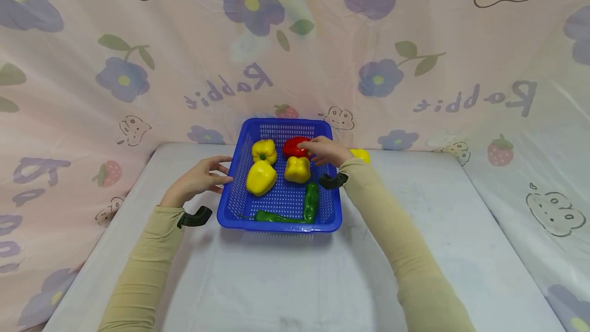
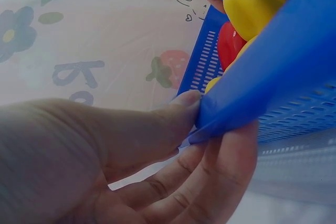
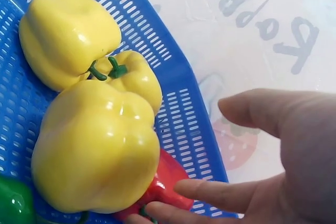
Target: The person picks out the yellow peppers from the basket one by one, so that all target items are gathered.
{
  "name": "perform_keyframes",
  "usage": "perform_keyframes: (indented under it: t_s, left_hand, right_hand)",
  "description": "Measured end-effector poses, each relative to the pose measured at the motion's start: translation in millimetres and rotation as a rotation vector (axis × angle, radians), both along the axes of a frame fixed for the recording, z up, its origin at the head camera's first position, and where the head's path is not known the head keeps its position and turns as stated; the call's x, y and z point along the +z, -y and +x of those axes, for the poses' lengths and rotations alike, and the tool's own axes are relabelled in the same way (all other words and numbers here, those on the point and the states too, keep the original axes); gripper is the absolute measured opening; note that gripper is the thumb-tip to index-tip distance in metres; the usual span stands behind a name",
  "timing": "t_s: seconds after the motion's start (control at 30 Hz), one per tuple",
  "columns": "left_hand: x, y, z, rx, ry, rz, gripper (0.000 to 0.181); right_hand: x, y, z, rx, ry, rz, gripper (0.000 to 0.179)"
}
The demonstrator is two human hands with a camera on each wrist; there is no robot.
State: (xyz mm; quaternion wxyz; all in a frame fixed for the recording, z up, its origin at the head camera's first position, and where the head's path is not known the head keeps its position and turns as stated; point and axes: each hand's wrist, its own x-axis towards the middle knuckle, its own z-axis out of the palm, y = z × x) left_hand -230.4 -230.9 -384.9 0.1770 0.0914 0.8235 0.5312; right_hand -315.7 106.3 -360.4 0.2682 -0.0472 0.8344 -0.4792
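A blue plastic basket point(image 1: 279, 226) stands on the white table. At its left rim my left hand point(image 1: 195, 181) pinches the edge; in the left wrist view the thumb point(image 2: 178, 116) lies at the lip and the fingers curve beneath it. My right hand point(image 1: 328, 151) reaches over the far right side, its thumb apart and fingers extended. In the right wrist view its fingertips are right at a red bell pepper point(image 3: 170, 179). Around it lie yellow bell peppers point(image 3: 97, 148), including one at the basket's left point(image 1: 261, 178). Two long green peppers point(image 1: 311, 203) lie along the near right corner.
Another yellow pepper point(image 1: 361, 155) shows outside the basket, partly hidden behind the right wrist. A patterned cloth point(image 1: 318, 40) hangs behind and beside the table point(image 1: 424, 229). Each wrist wears a black camera mount point(image 1: 195, 217).
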Motion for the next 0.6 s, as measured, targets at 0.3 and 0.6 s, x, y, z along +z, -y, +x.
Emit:
perform_keyframes:
  t_s: [0.3,0.6]
  left_hand:
    - [-4.8,1.6,-1.6,-0.008,-0.002,0.002,0.065]
    - [-4.5,1.2,-2.1,-0.001,-0.002,-0.004,0.066]
  right_hand:
    - [0.7,5.7,1.4,0.018,0.005,0.073,0.058]
    - [3.3,8.2,-0.2,0.018,0.033,0.122,0.062]
